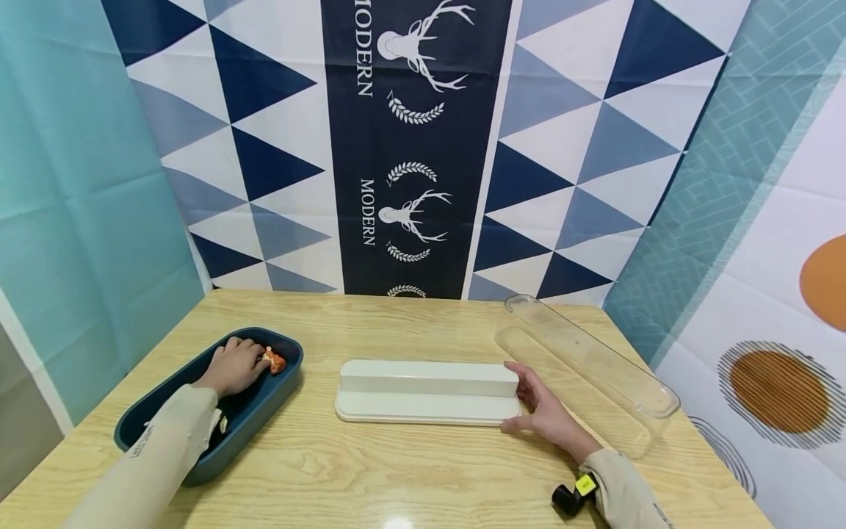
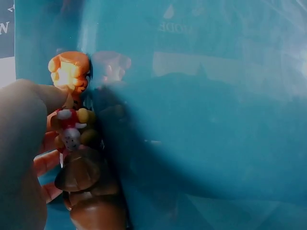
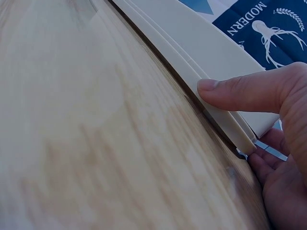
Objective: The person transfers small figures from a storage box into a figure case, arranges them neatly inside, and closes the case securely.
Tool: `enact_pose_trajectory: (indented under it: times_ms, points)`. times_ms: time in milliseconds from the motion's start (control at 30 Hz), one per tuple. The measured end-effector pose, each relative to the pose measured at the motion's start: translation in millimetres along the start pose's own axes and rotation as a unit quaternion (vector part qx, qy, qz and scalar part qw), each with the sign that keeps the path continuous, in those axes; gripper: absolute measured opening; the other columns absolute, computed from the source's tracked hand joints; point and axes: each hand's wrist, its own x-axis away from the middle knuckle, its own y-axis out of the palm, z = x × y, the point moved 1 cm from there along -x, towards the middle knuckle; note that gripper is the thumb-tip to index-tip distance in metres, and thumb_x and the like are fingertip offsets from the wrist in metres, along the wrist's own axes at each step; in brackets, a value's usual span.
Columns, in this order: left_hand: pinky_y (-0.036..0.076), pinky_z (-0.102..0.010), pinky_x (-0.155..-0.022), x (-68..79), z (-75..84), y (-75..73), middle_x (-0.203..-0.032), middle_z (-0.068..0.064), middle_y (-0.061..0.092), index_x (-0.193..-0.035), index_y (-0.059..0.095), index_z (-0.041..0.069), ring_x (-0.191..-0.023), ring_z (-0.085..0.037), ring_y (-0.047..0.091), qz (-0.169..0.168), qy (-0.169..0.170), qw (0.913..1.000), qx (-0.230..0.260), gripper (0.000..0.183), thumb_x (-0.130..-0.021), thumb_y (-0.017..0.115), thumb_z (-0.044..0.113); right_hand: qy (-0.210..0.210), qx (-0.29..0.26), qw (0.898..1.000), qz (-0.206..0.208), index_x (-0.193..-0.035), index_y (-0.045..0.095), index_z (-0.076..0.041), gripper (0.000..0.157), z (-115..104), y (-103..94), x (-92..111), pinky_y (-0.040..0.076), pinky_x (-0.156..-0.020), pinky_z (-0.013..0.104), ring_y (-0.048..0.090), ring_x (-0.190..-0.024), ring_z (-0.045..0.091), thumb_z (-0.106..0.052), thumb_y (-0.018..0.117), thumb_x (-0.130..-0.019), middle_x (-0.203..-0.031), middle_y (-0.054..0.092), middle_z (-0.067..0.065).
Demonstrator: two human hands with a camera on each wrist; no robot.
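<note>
My left hand (image 1: 234,365) reaches down into a long dark blue bin (image 1: 280,400) at the left of the table. Its thumb and fingers pinch an orange toy figurine (image 2: 72,69) near the bin's far end. Below that, in the left wrist view, are a small red-and-white figurine (image 2: 71,127) and brown figurines (image 2: 79,170), close to the fingers. Mid-table lies a white stepped stand (image 1: 426,386). My right hand (image 1: 545,411) grips its right end, the thumb on the front edge and the fingers behind.
A long clear plastic cover (image 1: 588,353) lies at an angle on the right of the wooden table (image 1: 396,470). Patterned cloth walls (image 1: 410,147) rise behind the table and at both sides. A black device with a yellow label (image 1: 584,485) is on my right wrist.
</note>
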Motion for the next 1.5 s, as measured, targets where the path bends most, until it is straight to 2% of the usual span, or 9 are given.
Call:
enact_pose_trajectory:
  times_ms: [333, 500, 600, 733, 867, 1000, 1233, 1333, 1500]
  points:
    - [0.04, -0.055, -0.081, -4.3, -3.9, -4.0, -0.109, -0.023, 0.064, -0.112, 0.065, -0.007, -0.106, -0.044, 0.049, 0.001, -0.001, 0.9993, 0.039, 0.035, -0.098, 0.059, 0.025, 0.008, -0.003, 1.0, 0.001, -0.151, 0.034, -0.002, 0.1, -0.9, 0.4, -0.7, 0.039, -0.097, 0.016, 0.052, -0.117, 0.022, 0.002, 0.089, -0.068, -0.135, 0.049, 0.026]
    - [0.039, -0.054, -0.079, -5.7, -3.0, -6.1, -0.088, -0.009, 0.068, -0.105, 0.067, -0.005, -0.091, -0.033, 0.058, -0.007, -0.003, 0.9959, 0.091, 0.031, -0.097, 0.062, 0.025, 0.0, -0.002, 1.0, -0.003, -0.151, 0.032, 0.0, 0.1, 0.7, -0.4, -0.4, 0.04, -0.096, 0.017, 0.053, -0.115, 0.022, 0.002, 0.089, -0.069, -0.136, 0.048, 0.026]
    - [0.045, -0.048, -0.073, -6.5, -2.5, -6.6, -0.074, -0.002, 0.064, -0.096, 0.068, -0.001, -0.069, -0.022, 0.06, -0.009, -0.009, 0.9868, 0.161, 0.021, -0.097, 0.063, 0.02, -0.003, -0.005, 1.0, -0.002, -0.151, 0.032, 0.0, 0.1, 1.6, -0.5, 0.4, 0.04, -0.096, 0.015, 0.053, -0.115, 0.017, 0.002, 0.088, -0.069, -0.137, 0.048, 0.026]
    - [0.049, -0.038, -0.059, -7.7, -1.1, -3.7, -0.075, -0.004, 0.065, -0.093, 0.068, 0.002, -0.056, -0.017, 0.057, -0.029, -0.023, 0.9696, 0.242, 0.014, -0.097, 0.063, 0.014, -0.006, -0.005, 1.0, 0.003, -0.151, 0.033, -0.001, 0.099, 2.4, -0.2, 1.7, 0.039, -0.095, 0.013, 0.053, -0.114, 0.012, 0.002, 0.088, -0.069, -0.136, 0.049, 0.026]
    - [0.044, -0.047, -0.075, -8.8, -1.6, -0.6, -0.093, -0.006, 0.07, -0.108, 0.069, 0.0, -0.069, -0.018, 0.061, -0.052, -0.024, 0.9749, 0.215, 0.024, -0.099, 0.062, 0.022, -0.002, -0.001, 1.0, 0.002, -0.151, 0.033, 0.001, 0.1, 2.7, 1.3, 2.4, 0.039, -0.096, 0.014, 0.053, -0.115, 0.013, 0.001, 0.089, -0.068, -0.136, 0.049, 0.026]
    - [0.032, -0.054, -0.08, -9.4, -1.5, -0.9, -0.092, -0.001, 0.071, -0.112, 0.071, 0.003, -0.078, -0.018, 0.059, -0.058, -0.012, 0.9823, 0.178, 0.028, -0.1, 0.06, 0.025, 0.007, 0.0, 1.0, 0.001, -0.151, 0.033, 0.0, 0.1, 2.2, 2.5, 2.9, 0.04, -0.097, 0.016, 0.053, -0.116, 0.017, 0.0, 0.089, -0.069, -0.136, 0.049, 0.025]
    - [0.028, -0.051, -0.076, -8.5, 1.3, -6.1, -0.079, 0.005, 0.065, -0.101, 0.074, 0.009, -0.065, -0.014, 0.056, -0.053, 0.001, 0.9787, 0.198, 0.02, -0.099, 0.062, 0.025, 0.011, 0.003, 1.0, 0.001, -0.151, 0.033, -0.001, 0.1, 1.4, 2.0, 2.4, 0.04, -0.097, 0.017, 0.053, -0.117, 0.023, 0.001, 0.089, -0.069, -0.135, 0.049, 0.026]
    - [0.027, -0.054, -0.079, -7.4, 1.1, -8.4, -0.076, 0.005, 0.064, -0.1, 0.073, 0.009, -0.057, -0.015, 0.057, -0.045, 0.002, 0.9747, 0.219, 0.018, -0.099, 0.063, 0.024, 0.012, 0.005, 1.0, 0.001, -0.151, 0.033, -0.001, 0.1, 0.8, 2.0, 1.7, 0.04, -0.097, 0.017, 0.052, -0.117, 0.022, 0.001, 0.089, -0.068, -0.136, 0.049, 0.025]
    - [0.024, -0.06, -0.086, -8.2, -0.1, -9.8, -0.077, 0.005, 0.065, -0.1, 0.071, 0.007, -0.055, -0.017, 0.058, -0.037, 0.002, 0.9696, 0.242, 0.016, -0.098, 0.064, 0.021, 0.009, 0.007, 1.0, 0.002, -0.151, 0.035, -0.001, 0.1, 0.6, 1.9, 1.5, 0.039, -0.098, 0.016, 0.052, -0.118, 0.018, 0.001, 0.089, -0.067, -0.136, 0.049, 0.026]
